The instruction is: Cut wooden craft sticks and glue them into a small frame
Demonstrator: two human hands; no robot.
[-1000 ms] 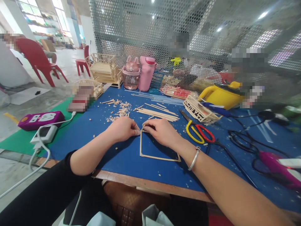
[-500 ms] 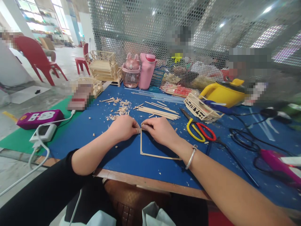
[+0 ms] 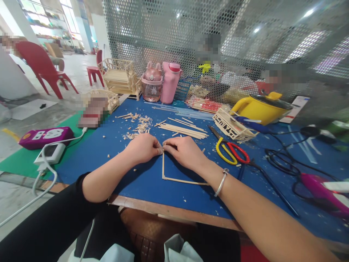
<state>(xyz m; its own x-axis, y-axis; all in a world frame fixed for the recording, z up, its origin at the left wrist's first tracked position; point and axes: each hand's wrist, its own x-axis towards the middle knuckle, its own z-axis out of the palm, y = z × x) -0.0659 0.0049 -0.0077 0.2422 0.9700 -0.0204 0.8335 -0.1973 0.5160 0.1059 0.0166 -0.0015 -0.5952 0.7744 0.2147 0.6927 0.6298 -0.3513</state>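
1. Two hands met at the far left corner of a thin wooden stick frame lying flat on the blue mat; the left hand was curled shut, fingertips pinching that corner.
2. Right hand was likewise closed, pinching the same corner from the other side, seemingly pressing two sticks together at a joint, though the contact itself was hidden by the fingers.
3. Loose sticks lay just beyond the hands, within easy reach, with wood offcuts scattered to their left.
4. Yellow-and-red scissors rested to the right of the right hand, near a small stick lattice piece.
5. Writing on the purple power strip at the left edge was too blurred to read; no other label was legible.
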